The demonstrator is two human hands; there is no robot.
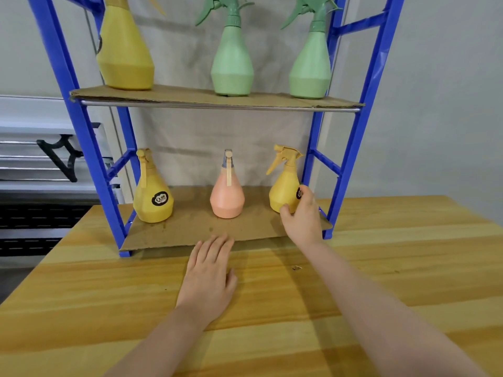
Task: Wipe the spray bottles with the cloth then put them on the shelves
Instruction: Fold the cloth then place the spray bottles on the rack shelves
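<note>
My right hand [302, 217] grips the yellow bottle [285, 186] on the lower shelf [190, 229] while my left hand [208, 278] lies flat on the table [381, 268].

My right fingers and thumb curl round the bottle's base at the shelf's 3 o'clock end, hiding most of its dark label and its lower right side. My left hand is spread, palm down, fingertips touching the shelf's cardboard edge at 6 o'clock. On this shelf, an orange bottle [227, 197] stands in the middle and another yellow labelled bottle [153, 197] at 9 o'clock. On the upper shelf [190, 97] stand a big yellow bottle [123, 50] and two green bottles [232, 61] [310, 66], their tops cut off at 12 o'clock. I see no cloth.
</note>
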